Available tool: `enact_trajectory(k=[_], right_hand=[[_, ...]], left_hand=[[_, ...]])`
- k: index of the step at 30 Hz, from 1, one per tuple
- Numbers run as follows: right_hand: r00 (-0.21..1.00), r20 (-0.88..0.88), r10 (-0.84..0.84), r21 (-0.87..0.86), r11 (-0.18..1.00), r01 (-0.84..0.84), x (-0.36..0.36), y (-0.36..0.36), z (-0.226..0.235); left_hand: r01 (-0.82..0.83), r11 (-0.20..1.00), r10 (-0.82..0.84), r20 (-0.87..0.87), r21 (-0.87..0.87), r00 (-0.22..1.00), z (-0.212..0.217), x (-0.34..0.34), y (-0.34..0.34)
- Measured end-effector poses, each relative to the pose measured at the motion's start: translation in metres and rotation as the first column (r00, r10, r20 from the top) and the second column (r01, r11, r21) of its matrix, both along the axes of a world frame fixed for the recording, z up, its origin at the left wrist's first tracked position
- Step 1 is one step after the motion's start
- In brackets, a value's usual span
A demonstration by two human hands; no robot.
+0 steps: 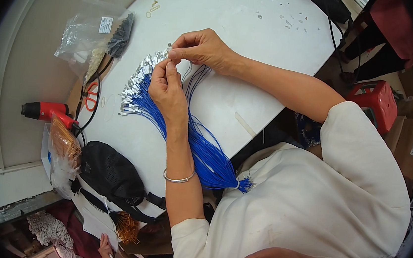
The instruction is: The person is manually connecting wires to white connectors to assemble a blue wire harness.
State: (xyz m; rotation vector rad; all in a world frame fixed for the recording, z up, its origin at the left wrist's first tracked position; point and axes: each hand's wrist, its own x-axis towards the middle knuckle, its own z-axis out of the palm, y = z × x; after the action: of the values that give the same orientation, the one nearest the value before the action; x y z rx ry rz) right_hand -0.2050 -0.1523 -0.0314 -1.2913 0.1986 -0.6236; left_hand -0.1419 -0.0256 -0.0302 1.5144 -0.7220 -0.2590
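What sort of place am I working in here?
Likely a small workshop for handwork: a large bundle of blue wires with silvery ends lies across a white table, a red-and-black heat gun sits at the left, and cardboard boxes stand at the right.

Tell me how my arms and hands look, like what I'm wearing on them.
Short, loose, off-white fabric sleeves leave both forearms uncovered. Your left hand and right hand are ungloved. A thin, silver-coloured metal bangle circles the left forearm; no bracelet or watch shows on the right one.
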Motion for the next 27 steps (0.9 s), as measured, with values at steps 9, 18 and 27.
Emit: enact_trajectory(k=[9, 18, 27], right_hand=[[0.998, -0.058, 0.036, 0.038, 0.999, -0.034, -0.003, 0.002, 0.002], [0.998, 0.045, -0.042, -0.093, 0.995, 0.046, 0.003, 0.000, -0.007], [0.999, -0.028, -0.020, -0.039, 0.999, 0.019, -0.006, -0.006, 0.008]], left_hand=[[-0.006, 0.999, 0.004, -0.062, -0.034, 0.998, 0.000, 0.001, 0.001], [-0.003, 0.998, 0.005, -0.024, 0.057, 1.000, -0.002, 0.000, 0.003], [-0.043, 0.999, 0.040, -0.110, -0.031, 0.993, 0.003, -0.003, 0.001]])
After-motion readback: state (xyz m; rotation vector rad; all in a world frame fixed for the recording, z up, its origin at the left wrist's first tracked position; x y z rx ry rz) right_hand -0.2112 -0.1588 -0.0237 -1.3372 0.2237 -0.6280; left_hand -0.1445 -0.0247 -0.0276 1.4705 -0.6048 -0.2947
